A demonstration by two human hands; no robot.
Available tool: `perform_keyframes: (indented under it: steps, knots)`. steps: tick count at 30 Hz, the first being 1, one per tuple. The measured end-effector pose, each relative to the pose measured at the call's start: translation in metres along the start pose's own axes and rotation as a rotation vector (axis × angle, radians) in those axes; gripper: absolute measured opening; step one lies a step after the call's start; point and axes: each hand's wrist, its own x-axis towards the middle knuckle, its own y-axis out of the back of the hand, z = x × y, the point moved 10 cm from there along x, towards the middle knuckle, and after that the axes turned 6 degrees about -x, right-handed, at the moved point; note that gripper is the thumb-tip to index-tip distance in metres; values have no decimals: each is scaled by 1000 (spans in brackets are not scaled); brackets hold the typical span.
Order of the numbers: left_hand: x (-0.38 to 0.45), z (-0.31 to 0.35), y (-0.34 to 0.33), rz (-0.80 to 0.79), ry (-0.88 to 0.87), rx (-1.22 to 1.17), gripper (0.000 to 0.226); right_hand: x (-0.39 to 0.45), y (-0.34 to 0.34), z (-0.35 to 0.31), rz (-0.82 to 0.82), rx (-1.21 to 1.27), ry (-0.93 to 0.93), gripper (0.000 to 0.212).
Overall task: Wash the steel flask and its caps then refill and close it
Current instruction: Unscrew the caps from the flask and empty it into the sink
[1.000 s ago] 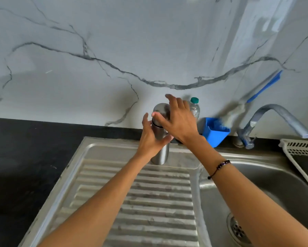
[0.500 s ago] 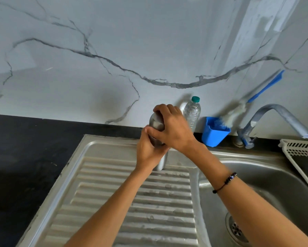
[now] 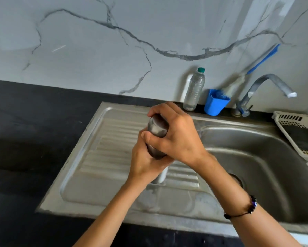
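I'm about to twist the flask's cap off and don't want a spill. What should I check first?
1. Left hand holds the flask body: ok.
2. Right hand wraps the top cap: ok.
3. Flask base rests on the drainboard: ok.
4. Flask upright: ok, roughly.
5. Cap loosened yet: cannot tell, fingers cover the seam.
6. Tap off: ok, no water seen running.
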Motion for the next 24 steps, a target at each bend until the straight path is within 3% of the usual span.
perform_keyframes:
  steps: [18, 24]
  knots:
    - [-44, -1, 10, -117, -35, 0, 65, -42, -8, -23, 16, -46, -55, 39]
    - [-43, 1, 4, -203, -25, -129, 69, -41, -16, -26, -139, -200, -59, 51]
